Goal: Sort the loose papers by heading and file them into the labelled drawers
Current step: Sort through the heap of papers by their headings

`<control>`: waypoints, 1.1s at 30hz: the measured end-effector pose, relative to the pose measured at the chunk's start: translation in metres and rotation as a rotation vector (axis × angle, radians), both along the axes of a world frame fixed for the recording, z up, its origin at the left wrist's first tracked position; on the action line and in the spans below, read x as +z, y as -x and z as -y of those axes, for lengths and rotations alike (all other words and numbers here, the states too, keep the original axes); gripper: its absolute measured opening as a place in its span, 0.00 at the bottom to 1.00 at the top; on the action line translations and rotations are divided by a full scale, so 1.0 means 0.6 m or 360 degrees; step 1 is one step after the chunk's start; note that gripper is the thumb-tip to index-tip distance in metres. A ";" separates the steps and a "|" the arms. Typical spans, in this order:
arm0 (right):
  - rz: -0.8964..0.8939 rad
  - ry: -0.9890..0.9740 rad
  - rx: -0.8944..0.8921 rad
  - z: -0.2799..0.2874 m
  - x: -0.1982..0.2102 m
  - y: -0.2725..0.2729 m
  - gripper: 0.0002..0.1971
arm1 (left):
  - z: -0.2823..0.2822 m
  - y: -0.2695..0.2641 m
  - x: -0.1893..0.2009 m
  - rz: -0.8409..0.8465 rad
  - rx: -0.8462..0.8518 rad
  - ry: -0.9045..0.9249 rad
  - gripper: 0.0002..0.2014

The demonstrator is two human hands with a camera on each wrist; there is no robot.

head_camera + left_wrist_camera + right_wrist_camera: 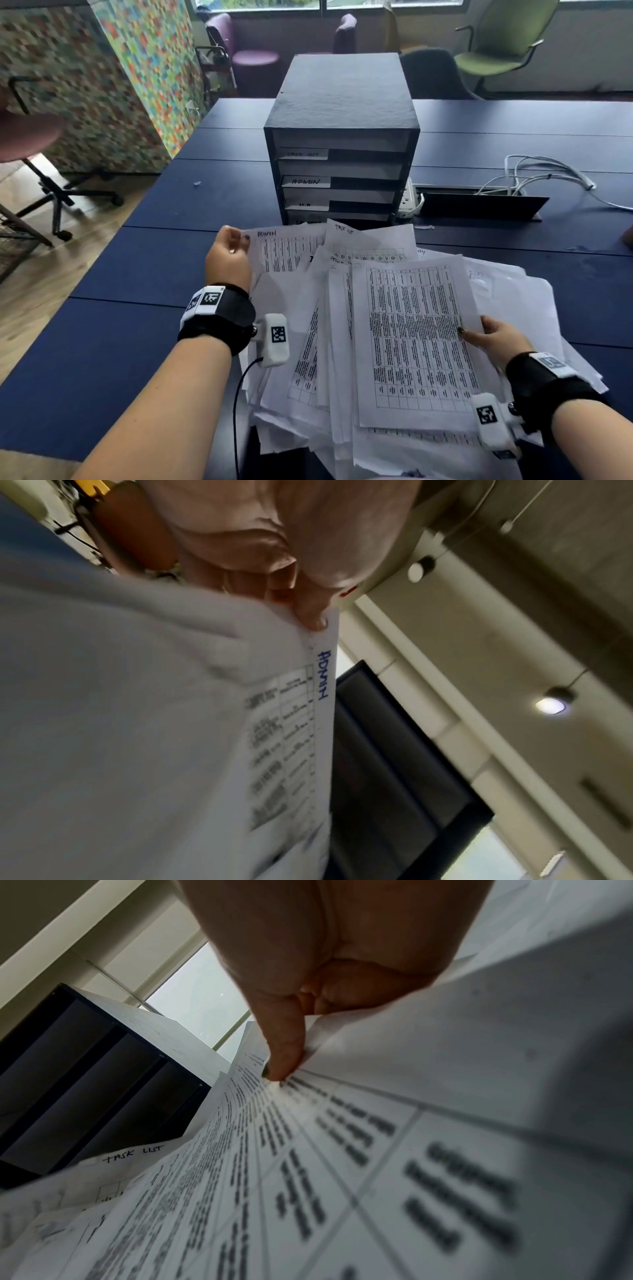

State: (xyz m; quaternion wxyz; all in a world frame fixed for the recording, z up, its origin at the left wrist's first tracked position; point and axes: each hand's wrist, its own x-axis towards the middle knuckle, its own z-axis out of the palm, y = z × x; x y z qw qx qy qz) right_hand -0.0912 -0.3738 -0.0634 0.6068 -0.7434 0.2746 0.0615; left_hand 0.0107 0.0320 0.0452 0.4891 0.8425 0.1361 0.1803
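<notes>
A fanned stack of loose papers (411, 335) printed with tables is held above the blue table (137, 267). My left hand (230, 253) pinches the top left corner of a sheet headed ADMIN (284, 246), also visible in the left wrist view (322, 696). My right hand (493, 337) grips the stack's right edge, thumb (284, 1053) on the top sheet. A sheet headed TASK LIST (356, 236) pokes out behind. The black drawer unit (342, 137) stands just beyond, with labels TASK LIST (303, 154), ADMIN (306, 181) and H.R (306, 205); the lowest drawer is hidden by the papers.
A black cable flap (479, 204) and white cables (548, 174) lie on the table to the right of the drawers, with a power strip (409, 200) beside them. Office chairs (496, 44) stand behind the table, another chair (41, 164) on the left floor.
</notes>
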 end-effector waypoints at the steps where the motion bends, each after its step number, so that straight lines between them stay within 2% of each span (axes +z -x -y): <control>1: -0.0004 0.0006 0.0002 0.000 0.000 0.000 0.07 | 0.004 -0.003 0.013 0.0082 -0.0009 0.0043 0.07; 8: -0.0001 0.0109 0.0050 0.005 -0.005 0.001 0.09 | 0.013 -0.005 0.114 0.0706 -0.0047 -0.0008 0.03; 14: 0.0015 0.0054 0.0034 0.003 0.006 0.000 0.12 | 0.017 0.007 0.214 0.1174 0.0002 0.0085 0.08; 18: -0.0038 0.0042 0.0045 0.011 0.012 -0.001 0.11 | 0.015 0.010 0.262 0.1456 0.0022 0.0129 0.03; 20: -0.0049 0.0037 0.0016 0.014 0.011 0.000 0.12 | 0.018 0.011 0.277 0.1533 0.0024 0.0156 0.06; 23: 0.0026 -0.0094 -0.0110 0.013 0.021 0.005 0.19 | 0.033 0.014 0.275 0.1449 0.0028 0.0097 0.02; 26: 0.0134 -0.0207 -0.0216 0.029 0.025 0.005 0.48 | 0.041 0.015 0.238 0.1136 -0.0006 0.0013 0.02; 27: 0.0172 -0.0257 -0.0230 0.037 0.024 0.005 0.51 | 0.041 0.014 0.220 0.0989 -0.0005 -0.0047 0.02; 30: 0.0225 -0.0380 -0.0237 0.058 0.032 0.005 0.54 | 0.030 0.009 0.157 0.0726 -0.0036 -0.0168 0.02; 33: 0.0226 -0.0490 -0.0230 0.068 0.043 0.006 0.51 | 0.015 -0.005 0.092 0.0468 -0.0007 -0.0105 0.05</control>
